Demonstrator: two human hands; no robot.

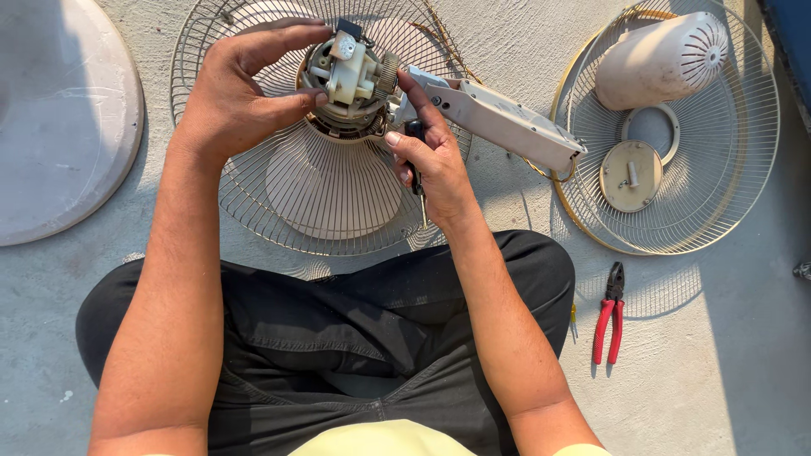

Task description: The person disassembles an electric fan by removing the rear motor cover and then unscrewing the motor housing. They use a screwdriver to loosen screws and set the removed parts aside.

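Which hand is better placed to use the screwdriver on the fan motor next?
Right. The right hand already holds the screwdriver beside the fan motor, while the left hand is wrapped around the motor, steadying it.

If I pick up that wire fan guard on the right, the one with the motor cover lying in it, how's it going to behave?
The wire guard looks thin and open, so probably light and a bit springy rather than rigid. The rounded motor cover and round cap lie loose in it, so tilting it would likely make them roll or slide off. Its shallow dish shape may rock on the floor.
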